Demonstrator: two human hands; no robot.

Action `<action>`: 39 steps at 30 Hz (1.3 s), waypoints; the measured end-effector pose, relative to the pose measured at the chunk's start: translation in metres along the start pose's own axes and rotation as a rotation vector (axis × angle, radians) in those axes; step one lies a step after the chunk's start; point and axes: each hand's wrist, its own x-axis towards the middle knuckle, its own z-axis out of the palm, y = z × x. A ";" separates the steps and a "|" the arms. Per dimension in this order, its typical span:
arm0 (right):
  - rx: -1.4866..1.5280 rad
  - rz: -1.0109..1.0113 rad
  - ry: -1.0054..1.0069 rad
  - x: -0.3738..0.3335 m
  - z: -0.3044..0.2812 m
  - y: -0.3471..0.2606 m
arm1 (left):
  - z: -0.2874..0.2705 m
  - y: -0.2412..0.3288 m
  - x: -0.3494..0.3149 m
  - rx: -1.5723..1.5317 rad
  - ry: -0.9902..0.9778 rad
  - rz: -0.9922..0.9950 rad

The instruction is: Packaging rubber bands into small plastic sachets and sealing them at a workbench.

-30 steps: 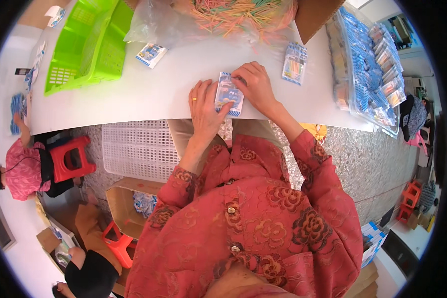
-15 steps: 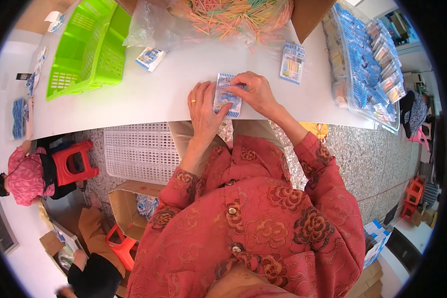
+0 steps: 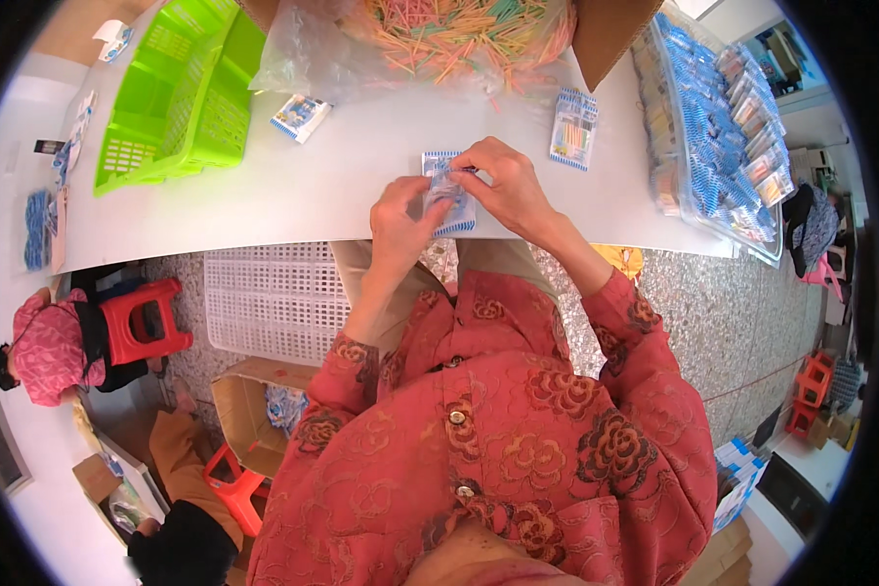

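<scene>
A small clear and blue-striped plastic packet lies near the table's front edge, between my two hands. My left hand is curled at its left side, thumb and fingertips closed on the film. From the right, my right hand pinches the packet's upper part between thumb and forefinger. Another packet may lie beneath; I cannot tell. Ahead on the right rests a packet with thin coloured sticks, and a blue and white packet lies ahead on the left. Neither is touched.
A carton lined with clear plastic holds many pastel sticks at the back. A green basket stands left; a clear bin full of packets stands right. Below the table are a white crate and red stools. Two people are at left.
My left hand's fingers have drawn up from lying spread beside the packet to a curled grip at its edge. The packet's film is now bunched between my hands.
</scene>
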 end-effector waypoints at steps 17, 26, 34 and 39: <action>0.025 -0.151 0.023 0.008 -0.042 -0.064 | -0.013 0.036 0.000 -0.409 0.092 -0.126; -0.418 -0.390 0.044 0.004 -0.035 -0.057 | -0.006 0.039 0.002 -0.339 0.120 -0.127; -0.425 -0.405 -0.012 -0.003 -0.033 -0.063 | -0.007 0.041 0.000 -0.159 0.143 -0.030; -0.234 -0.279 -0.070 -0.008 -0.031 -0.061 | -0.007 0.042 -0.004 -0.170 0.050 0.020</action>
